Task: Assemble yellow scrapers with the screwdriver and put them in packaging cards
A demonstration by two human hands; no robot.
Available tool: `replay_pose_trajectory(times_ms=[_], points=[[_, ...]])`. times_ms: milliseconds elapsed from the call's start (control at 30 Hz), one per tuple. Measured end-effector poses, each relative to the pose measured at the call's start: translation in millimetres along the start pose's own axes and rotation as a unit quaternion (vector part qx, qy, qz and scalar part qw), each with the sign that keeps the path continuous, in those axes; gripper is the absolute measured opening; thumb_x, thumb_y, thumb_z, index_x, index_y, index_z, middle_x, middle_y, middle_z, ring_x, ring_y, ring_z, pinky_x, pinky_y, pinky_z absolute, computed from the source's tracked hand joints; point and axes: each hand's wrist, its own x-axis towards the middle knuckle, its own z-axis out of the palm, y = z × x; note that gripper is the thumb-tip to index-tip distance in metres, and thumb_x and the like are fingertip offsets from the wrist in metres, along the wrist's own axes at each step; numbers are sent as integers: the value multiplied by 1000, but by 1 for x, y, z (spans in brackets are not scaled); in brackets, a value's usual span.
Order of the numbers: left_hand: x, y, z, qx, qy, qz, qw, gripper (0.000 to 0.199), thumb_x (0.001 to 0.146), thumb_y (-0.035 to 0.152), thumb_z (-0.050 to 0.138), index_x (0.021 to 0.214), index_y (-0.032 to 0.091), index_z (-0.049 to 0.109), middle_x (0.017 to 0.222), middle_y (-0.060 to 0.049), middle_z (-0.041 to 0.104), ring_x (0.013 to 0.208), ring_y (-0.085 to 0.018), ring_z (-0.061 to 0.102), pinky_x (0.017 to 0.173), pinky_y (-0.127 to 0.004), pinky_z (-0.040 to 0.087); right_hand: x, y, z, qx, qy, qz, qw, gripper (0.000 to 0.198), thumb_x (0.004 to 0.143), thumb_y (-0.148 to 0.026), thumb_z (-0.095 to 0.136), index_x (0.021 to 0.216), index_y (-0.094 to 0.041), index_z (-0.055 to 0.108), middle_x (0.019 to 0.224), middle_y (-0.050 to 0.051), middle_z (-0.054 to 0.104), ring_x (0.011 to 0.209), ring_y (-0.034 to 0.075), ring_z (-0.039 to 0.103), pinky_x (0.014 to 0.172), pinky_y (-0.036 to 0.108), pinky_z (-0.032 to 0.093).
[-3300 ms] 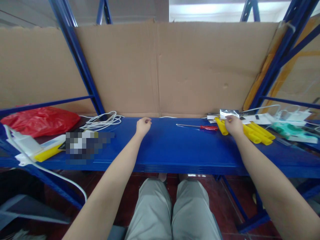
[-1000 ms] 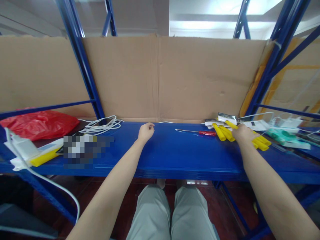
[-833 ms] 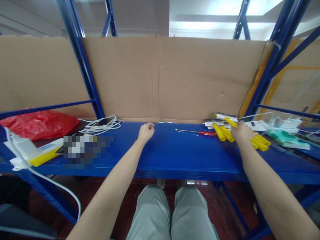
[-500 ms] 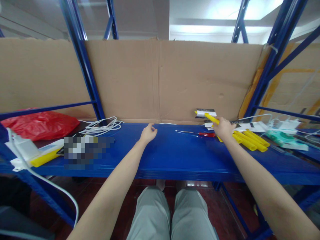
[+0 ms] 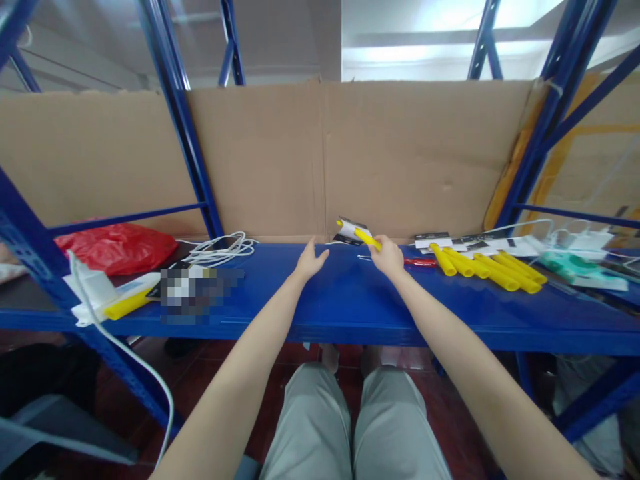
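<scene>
My right hand point(image 5: 388, 256) holds a yellow stick point(image 5: 367, 239) together with a small black-and-white card point(image 5: 349, 231), lifted a little above the blue shelf point(image 5: 345, 303) near its middle. My left hand point(image 5: 309, 260) hovers just left of it, fingers spread and empty. Several more yellow sticks point(image 5: 485, 268) lie in a row on the shelf to the right. A red-handled screwdriver point(image 5: 419, 262) lies between them and my right hand.
A coil of white cable point(image 5: 220, 249), a red plastic bag point(image 5: 117, 246) and a white and yellow device point(image 5: 107, 299) sit at the left. Cards point(image 5: 470, 241), white chargers point(image 5: 583, 241) and a green item point(image 5: 575, 267) lie at the right. A cardboard sheet point(image 5: 320, 160) backs the shelf.
My right hand picked a yellow stick and a card from the pile at the right and carried them left toward the shelf's middle. My left hand opened its fingers.
</scene>
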Motion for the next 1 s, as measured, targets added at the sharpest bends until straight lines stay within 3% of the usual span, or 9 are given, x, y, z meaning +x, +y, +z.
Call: replay_pose_trajectory(times_ms=[133,233,400,600,833,1000], points=[[3,21,10,-80,47,-85,992,60,84,23,54,139,10,34,139,-18,44,127,-23,44,103,-31,35,-4,4,0,5,0,-9,1000,31,86,-28,49,115,-20,55,114,10,65,102,25,61,84,34,46],[0,40,21,-133,82,-108,982,49,90,25,45,137,14,38,138,-13,47,128,-19,43,103,-29,35,-5,5,1,8,-13,-29,999,29,85,-28,50,112,-21,56,113,9,66,103,25,61,83,35,47],[-15,44,21,-197,1,-65,978,42,82,16,58,123,14,53,114,-10,66,108,-19,60,95,-30,43,-8,6,4,11,-32,-107,994,29,84,-27,51,112,-20,57,113,11,66,102,26,61,83,37,47],[-19,33,1,-199,37,-103,974,30,75,19,64,104,9,62,97,-13,71,90,-18,66,81,-29,50,-11,4,6,5,-39,-149,988,30,85,-27,51,113,-19,56,116,11,63,102,26,61,83,37,47],[-25,36,10,-196,-65,-62,976,37,76,13,62,113,12,62,107,-10,69,96,-19,65,87,-32,48,-16,-2,6,-6,-60,-207,977,30,86,-27,48,115,-18,56,115,11,63,101,26,61,83,37,46],[-20,32,11,-183,-44,-52,981,49,80,10,57,128,10,50,115,-12,65,103,-19,63,93,-33,46,-16,-2,6,7,-60,-212,976,30,85,-26,50,114,-19,56,117,10,62,103,25,60,85,37,46]])
